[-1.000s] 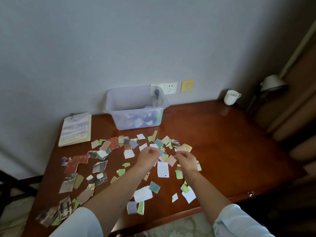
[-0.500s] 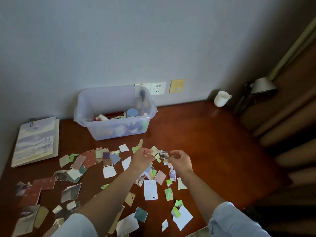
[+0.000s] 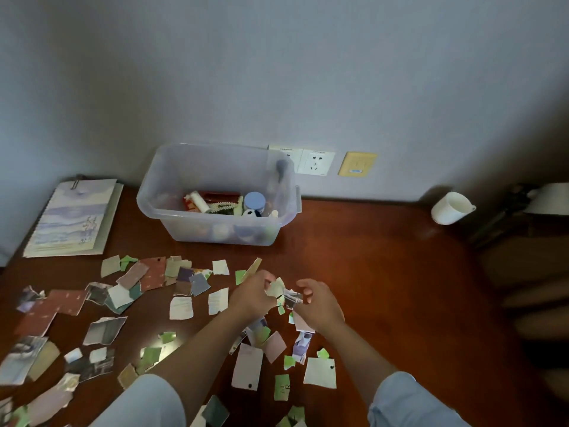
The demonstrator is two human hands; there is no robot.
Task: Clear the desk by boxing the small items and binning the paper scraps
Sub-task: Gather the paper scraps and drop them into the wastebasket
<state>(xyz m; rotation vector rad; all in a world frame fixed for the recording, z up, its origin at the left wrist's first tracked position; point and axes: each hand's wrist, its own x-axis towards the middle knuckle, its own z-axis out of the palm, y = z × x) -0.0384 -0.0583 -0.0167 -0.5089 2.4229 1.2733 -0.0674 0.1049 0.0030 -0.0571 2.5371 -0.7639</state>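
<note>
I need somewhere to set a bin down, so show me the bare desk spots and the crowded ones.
Free: the bare desk between the clear box, the white cup and the right hand; a narrow strip between notebook and box. Crowded: paper scraps cover the left and front, around the left hand.

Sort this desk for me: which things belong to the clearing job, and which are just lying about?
Job: paper scraps, some gripped in left hand and right hand; clear plastic box holding small items.
Lying about: spiral notebook, white cup, lamp, wall sockets.
</note>
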